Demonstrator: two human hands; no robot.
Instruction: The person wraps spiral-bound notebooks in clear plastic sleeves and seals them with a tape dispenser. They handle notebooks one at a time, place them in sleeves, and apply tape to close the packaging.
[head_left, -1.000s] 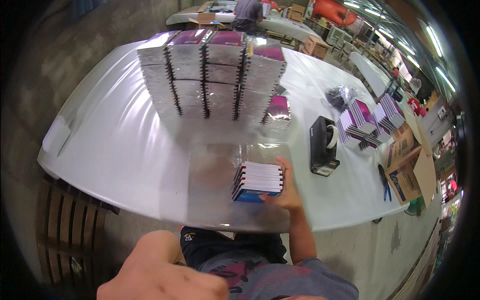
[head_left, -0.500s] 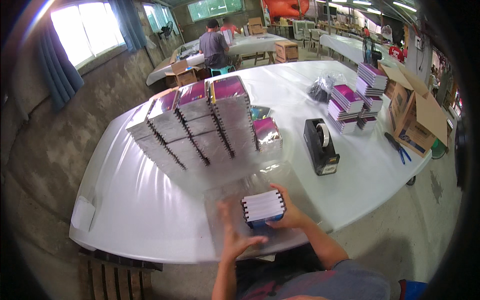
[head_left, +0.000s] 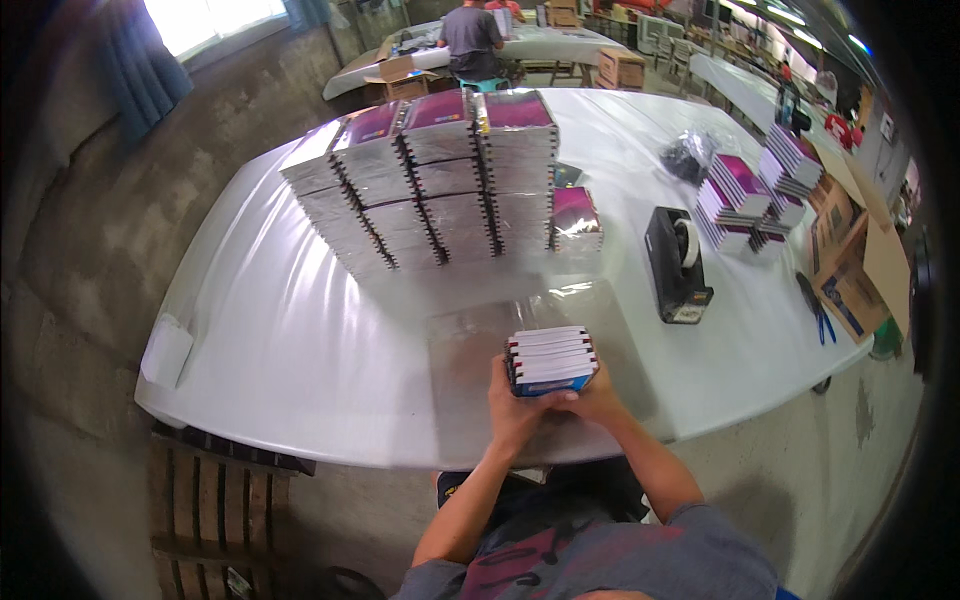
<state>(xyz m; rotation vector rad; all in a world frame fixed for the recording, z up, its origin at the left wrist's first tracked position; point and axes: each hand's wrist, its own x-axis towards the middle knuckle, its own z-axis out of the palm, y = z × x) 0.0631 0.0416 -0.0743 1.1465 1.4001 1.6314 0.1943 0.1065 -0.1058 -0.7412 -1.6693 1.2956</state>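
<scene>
A small stack of spiral-bound notebooks, white page edges up and a blue cover facing me, is held between my two hands near the table's front edge. My left hand is wrapped round its left side and my right hand round its right side. Both thumbs come together at the lower front. Beneath them lies a clear plastic sheet on the white-covered table. Beyond it rise tall rows of wrapped spiral notebooks with purple covers. A lower notebook pile stands at their right end.
A black tape dispenser stands right of the plastic sheet. Farther right are purple notebook stacks, crumpled clear plastic, blue-handled pliers and an open cardboard box. A person sits at another table behind.
My left hand, open and apart from the stack before, has come in and closed on its left side. The view has tilted downward, so the tabletop appears higher.
</scene>
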